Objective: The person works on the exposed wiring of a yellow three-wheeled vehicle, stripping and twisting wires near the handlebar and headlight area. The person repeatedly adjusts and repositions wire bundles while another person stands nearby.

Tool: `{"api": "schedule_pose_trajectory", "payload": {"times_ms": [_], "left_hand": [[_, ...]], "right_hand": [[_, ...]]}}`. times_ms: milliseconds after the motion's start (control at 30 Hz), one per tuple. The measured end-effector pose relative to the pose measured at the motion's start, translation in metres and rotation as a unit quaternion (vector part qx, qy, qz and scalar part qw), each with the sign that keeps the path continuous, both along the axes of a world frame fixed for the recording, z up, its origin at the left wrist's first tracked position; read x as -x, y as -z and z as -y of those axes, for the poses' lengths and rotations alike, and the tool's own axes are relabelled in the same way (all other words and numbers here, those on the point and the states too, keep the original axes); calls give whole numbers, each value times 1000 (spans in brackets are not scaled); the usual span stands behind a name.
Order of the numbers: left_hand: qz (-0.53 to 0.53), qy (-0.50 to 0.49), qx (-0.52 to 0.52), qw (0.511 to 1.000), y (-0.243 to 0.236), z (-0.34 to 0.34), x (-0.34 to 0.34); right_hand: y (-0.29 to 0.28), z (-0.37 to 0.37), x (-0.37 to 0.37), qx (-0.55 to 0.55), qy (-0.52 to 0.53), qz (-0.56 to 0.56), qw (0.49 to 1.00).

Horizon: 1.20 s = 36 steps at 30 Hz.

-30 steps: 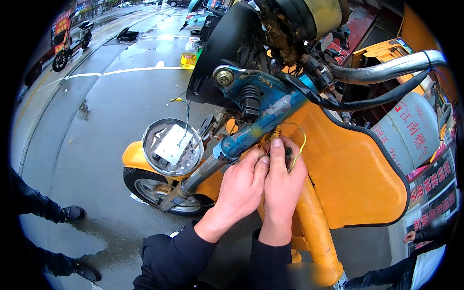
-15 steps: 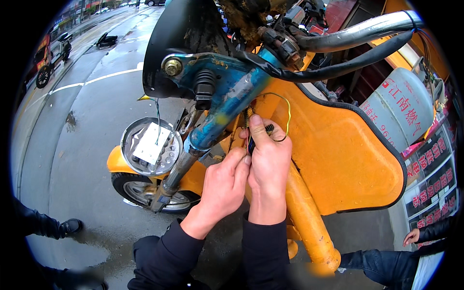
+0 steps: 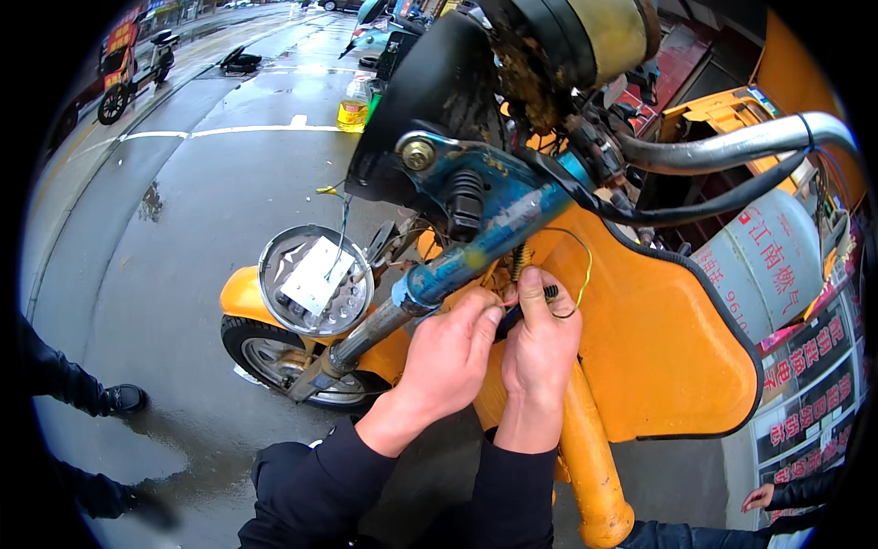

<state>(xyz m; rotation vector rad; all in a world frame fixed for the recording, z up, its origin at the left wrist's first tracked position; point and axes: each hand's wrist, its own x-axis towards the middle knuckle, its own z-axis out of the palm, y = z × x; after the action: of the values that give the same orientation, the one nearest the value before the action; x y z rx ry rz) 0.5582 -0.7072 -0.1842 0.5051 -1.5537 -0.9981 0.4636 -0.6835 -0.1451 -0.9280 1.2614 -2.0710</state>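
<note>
Taking the clock from the paired hands, another person's dark shoe [image 3: 126, 399] stands on the wet ground just short of nine o'clock. Also near nine is the front wheel [image 3: 251, 346], under an orange fender [image 3: 243, 291]. Between nine and ten hangs a round silver lamp housing [image 3: 347, 300], a white card [image 3: 316, 274] across it. The left hand [image 3: 441, 355] has its thumb and forefinger pinched on a thin reddish wire [image 3: 508, 303] that runs between the hands. The blue fork tube [image 3: 494, 234] slants past at twelve. The right hand [image 3: 540, 352] is closed, thumb uppermost, with black ribbed tubing [image 3: 551, 293] showing beside the thumb; its full grip is hidden. A yellow-green wire [image 3: 587, 265] loops out at one o'clock. The orange panel [image 3: 658, 339] fills three; a grey gas cylinder [image 3: 768, 261] stands between two and three.
</note>
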Motion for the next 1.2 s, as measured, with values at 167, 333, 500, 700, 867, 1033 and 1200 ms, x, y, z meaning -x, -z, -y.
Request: {"api": "schedule_pose_trajectory", "payload": {"times_ms": [167, 333, 500, 700, 867, 1033, 1200], "left_hand": [[88, 27, 78, 993, 3, -4, 0], [93, 72, 91, 989, 1, -3, 5], [185, 129, 28, 974, -10, 1, -22], [111, 180, -184, 960, -33, -19, -39], [194, 244, -240, 919, -50, -1, -46], [111, 213, -293, 925, -16, -21, -28], [42, 210, -309, 927, -9, -19, -32]], "right_hand": [[2, 1, 8, -14, 24, -7, 1000], [-3, -19, 4, -80, 81, -59, 992], [-29, -33, -31, -227, 279, -362, 860], [-72, -27, -39, -421, 154, -349, 823], [-89, -13, -42, -404, 105, -209, 885], [-86, -33, -36, -481, 108, -324, 808], [-93, -55, -45, -529, 138, -278, 789]]}}
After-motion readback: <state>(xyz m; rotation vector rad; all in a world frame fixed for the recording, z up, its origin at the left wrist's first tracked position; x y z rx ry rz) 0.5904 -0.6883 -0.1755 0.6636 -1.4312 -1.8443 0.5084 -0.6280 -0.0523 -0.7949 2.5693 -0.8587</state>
